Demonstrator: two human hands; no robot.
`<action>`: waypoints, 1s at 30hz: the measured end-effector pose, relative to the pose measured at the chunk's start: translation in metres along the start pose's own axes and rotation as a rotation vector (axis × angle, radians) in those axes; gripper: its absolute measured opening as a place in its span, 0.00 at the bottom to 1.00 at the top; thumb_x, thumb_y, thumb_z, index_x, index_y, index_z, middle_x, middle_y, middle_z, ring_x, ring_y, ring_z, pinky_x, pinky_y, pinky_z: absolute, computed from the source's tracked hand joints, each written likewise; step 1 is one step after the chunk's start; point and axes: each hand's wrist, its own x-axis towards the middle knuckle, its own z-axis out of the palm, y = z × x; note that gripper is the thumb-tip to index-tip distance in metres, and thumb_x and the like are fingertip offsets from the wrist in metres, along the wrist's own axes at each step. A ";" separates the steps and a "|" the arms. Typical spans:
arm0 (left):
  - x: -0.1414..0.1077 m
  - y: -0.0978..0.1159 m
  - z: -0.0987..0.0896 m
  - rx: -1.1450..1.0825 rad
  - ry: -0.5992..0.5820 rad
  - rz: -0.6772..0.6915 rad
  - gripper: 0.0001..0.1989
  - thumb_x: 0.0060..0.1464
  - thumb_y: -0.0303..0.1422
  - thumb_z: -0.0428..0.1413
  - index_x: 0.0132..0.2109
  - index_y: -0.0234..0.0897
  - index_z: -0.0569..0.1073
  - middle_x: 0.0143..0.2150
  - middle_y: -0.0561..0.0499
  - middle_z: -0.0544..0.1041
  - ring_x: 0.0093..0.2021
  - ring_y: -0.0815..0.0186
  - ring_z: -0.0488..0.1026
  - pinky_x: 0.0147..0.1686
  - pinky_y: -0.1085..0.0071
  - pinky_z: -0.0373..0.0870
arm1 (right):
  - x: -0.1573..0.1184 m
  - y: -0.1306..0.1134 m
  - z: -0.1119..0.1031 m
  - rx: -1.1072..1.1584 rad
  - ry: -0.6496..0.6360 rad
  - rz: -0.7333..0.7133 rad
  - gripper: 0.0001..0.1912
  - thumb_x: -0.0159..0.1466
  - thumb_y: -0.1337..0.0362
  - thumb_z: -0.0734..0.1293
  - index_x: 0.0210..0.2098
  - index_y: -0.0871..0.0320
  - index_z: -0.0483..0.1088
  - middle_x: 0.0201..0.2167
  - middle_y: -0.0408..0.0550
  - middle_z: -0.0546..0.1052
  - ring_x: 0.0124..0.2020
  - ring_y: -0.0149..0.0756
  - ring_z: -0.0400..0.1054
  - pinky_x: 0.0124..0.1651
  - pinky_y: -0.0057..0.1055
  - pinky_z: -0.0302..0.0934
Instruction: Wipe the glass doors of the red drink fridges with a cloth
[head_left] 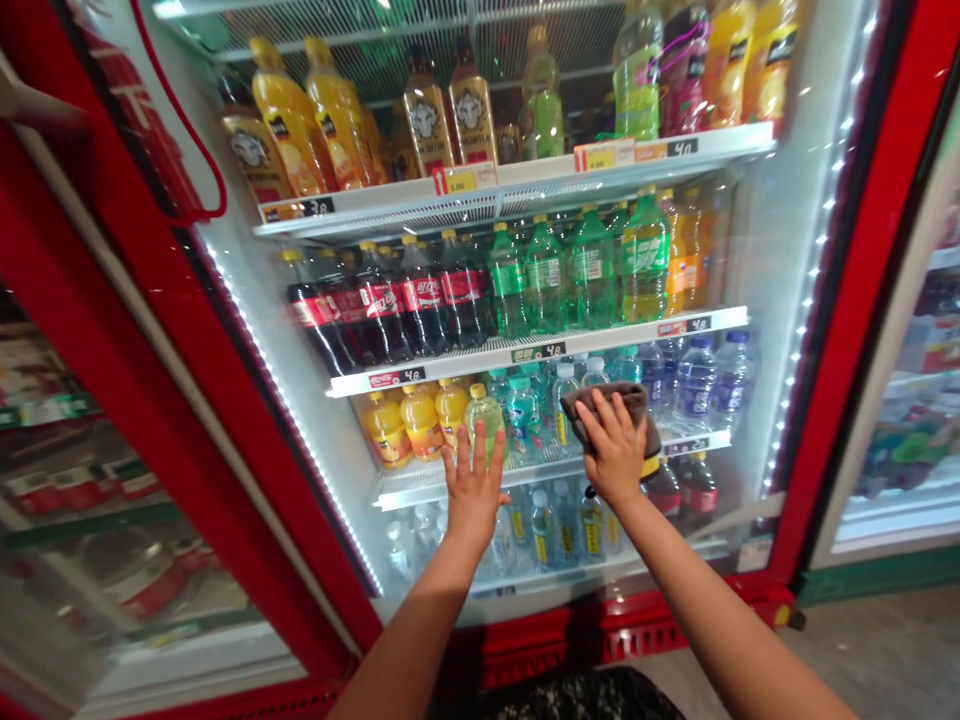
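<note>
My right hand presses a folded grey-brown cloth, its fingers lying over it, in front of the lower bottle shelf. The cloth appears to be flat against the glass front of a red drinks cooler; faint reflections show on that pane. To the left, my left hand is open with spread fingers, holding nothing. It is held up before the yellow drink bottles, and I cannot tell whether its palm touches the glass.
Rows of cola bottles and green soda bottles stand on the middle shelf. Water bottles fill the bottom. More coolers flank this one, with a red door frame at left. Grey floor shows at lower right.
</note>
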 end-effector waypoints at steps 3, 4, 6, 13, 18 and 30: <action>0.000 -0.001 0.002 0.012 0.010 0.003 0.65 0.38 0.42 0.74 0.75 0.43 0.43 0.76 0.35 0.41 0.74 0.41 0.29 0.69 0.34 0.38 | -0.040 0.006 -0.001 -0.027 0.016 0.160 0.41 0.62 0.70 0.61 0.73 0.50 0.49 0.72 0.55 0.56 0.74 0.57 0.43 0.67 0.68 0.41; 0.000 -0.001 0.002 0.018 0.017 0.004 0.65 0.38 0.43 0.74 0.75 0.43 0.44 0.76 0.35 0.41 0.74 0.40 0.30 0.69 0.34 0.39 | -0.050 0.003 -0.001 -0.026 -0.027 0.125 0.40 0.63 0.70 0.61 0.73 0.50 0.50 0.72 0.55 0.57 0.74 0.57 0.43 0.67 0.68 0.40; 0.000 -0.001 0.003 0.027 0.033 0.006 0.65 0.36 0.43 0.74 0.74 0.43 0.46 0.76 0.35 0.42 0.74 0.41 0.30 0.69 0.35 0.39 | -0.057 -0.004 -0.002 -0.006 -0.128 -0.048 0.37 0.64 0.71 0.61 0.71 0.48 0.55 0.70 0.51 0.61 0.74 0.52 0.45 0.70 0.65 0.37; 0.002 -0.003 -0.001 0.006 0.039 0.021 0.65 0.39 0.43 0.74 0.75 0.41 0.44 0.76 0.34 0.40 0.75 0.40 0.31 0.69 0.34 0.39 | -0.006 0.032 -0.012 -0.023 -0.078 0.018 0.39 0.62 0.72 0.61 0.70 0.44 0.56 0.71 0.48 0.59 0.73 0.50 0.47 0.70 0.64 0.40; -0.001 0.008 -0.008 -0.025 0.078 0.004 0.61 0.46 0.37 0.70 0.75 0.39 0.40 0.76 0.35 0.35 0.74 0.40 0.29 0.69 0.35 0.38 | -0.045 0.037 -0.016 -0.049 -0.091 0.164 0.43 0.60 0.74 0.60 0.73 0.49 0.49 0.74 0.55 0.53 0.74 0.57 0.42 0.64 0.69 0.50; 0.023 0.068 0.003 0.004 0.031 0.262 0.60 0.43 0.42 0.71 0.74 0.49 0.43 0.77 0.45 0.35 0.75 0.46 0.29 0.71 0.39 0.37 | -0.050 0.069 -0.016 -0.081 -0.023 0.301 0.45 0.58 0.76 0.60 0.73 0.50 0.48 0.73 0.56 0.54 0.74 0.56 0.42 0.63 0.66 0.54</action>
